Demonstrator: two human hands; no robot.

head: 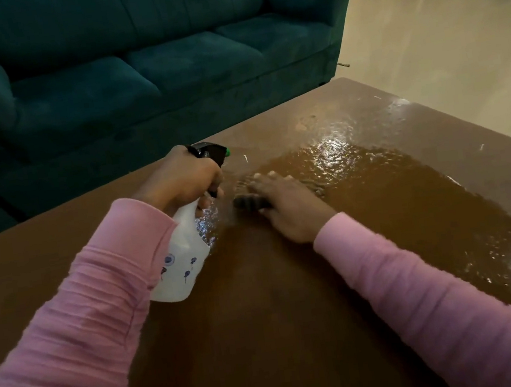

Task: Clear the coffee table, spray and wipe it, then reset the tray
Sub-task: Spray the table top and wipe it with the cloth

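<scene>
Left grip (181, 180): we had our fingers curled tight round the neck of the spray bottle (182, 264), with one or more on the trigger below its black head.
Right grip (285, 209): we held it flat with the fingers straight and spread, palm pressing down on a dark cloth (250, 203). It curled round nothing.
Spray bottle: white with small blue flower prints, it was tilted over the counter (266, 338) with its green nozzle (227, 152) aimed away from us toward the wet patch. Its base sat beside our left sleeve (71, 331).
Bottle contents: a clear glinting band showed on the bottle's shoulder, but we could not tell the liquid level.
Dark cloth: blurred, it poked out from under the thumb side of our right grip, just beside the bottle.
Counter: brown and glossy, it carried a wide wet patch (410, 192) across its right half, shining under the light. The near left part looked dry.
Surroundings: a teal sofa (133, 63) stood beyond the counter, and pale floor (440, 49) lay to the right.
</scene>
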